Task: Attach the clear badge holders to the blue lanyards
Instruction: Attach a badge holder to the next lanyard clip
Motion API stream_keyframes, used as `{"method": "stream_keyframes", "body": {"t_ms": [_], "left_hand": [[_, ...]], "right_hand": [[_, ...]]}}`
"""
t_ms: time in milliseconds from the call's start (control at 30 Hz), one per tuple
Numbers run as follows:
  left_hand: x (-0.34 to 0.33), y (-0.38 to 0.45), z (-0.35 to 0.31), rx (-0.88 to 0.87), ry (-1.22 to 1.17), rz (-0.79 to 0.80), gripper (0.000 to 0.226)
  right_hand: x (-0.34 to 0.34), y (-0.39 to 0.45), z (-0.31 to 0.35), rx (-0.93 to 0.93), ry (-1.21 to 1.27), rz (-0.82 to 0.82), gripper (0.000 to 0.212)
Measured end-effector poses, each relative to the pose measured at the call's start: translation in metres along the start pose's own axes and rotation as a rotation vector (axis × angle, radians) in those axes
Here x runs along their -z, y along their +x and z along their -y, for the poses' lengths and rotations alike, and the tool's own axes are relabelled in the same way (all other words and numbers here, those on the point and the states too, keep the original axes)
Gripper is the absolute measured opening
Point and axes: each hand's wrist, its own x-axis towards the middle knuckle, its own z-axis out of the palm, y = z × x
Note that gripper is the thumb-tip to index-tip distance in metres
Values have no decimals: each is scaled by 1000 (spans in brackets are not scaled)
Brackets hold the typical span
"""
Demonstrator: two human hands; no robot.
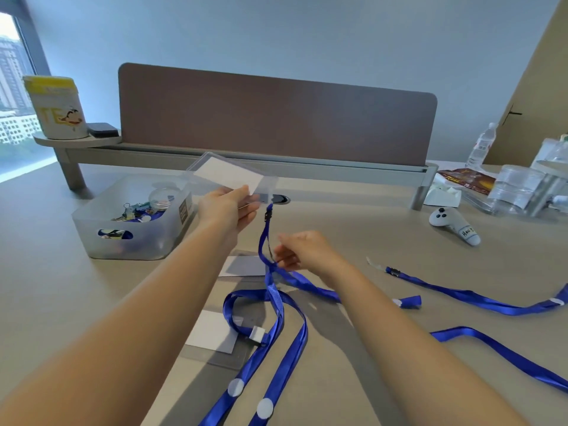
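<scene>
My left hand (229, 207) holds a clear badge holder (229, 172) with a white card inside, raised above the desk. A blue lanyard (270, 290) hangs from its lower right corner by a black clip (268, 215). My right hand (302, 250) pinches that lanyard's strap lower down, just above the desk. Two more clear badge holders lie flat on the desk, one behind the strap (244, 265) and one nearer me (215, 333). Two other blue lanyards lie to the right, one farther off (473, 295) and one near the front edge (507, 355).
A translucent bin (101, 238) with binder clips and small items stands at the left. A white controller (453, 224), plastic containers (519, 189) and a water bottle (482, 146) sit at the right. A brown divider panel (276, 115) closes the desk's back.
</scene>
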Motion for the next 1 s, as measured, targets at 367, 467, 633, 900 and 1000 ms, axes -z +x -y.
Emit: {"method": "stream_keyframes", "body": {"t_ms": [367,467,633,900,1000], "left_hand": [[2,-1,-9,97,-231,51,23],[11,8,0,91,-209,-16,22],[17,32,20,92,-95,-81,11],[-5,90,43,61,51,-219,24],[-13,116,44,132,12,-240,22]], "right_hand": [[-24,10,11,-39,1372,7,58],[-9,18,18,-36,1534,-206,38],[30,38,19,-13,1571,-420,10],[99,85,3,-168,931,-658,15],[128,109,-2,-170,835,-742,16]]}}
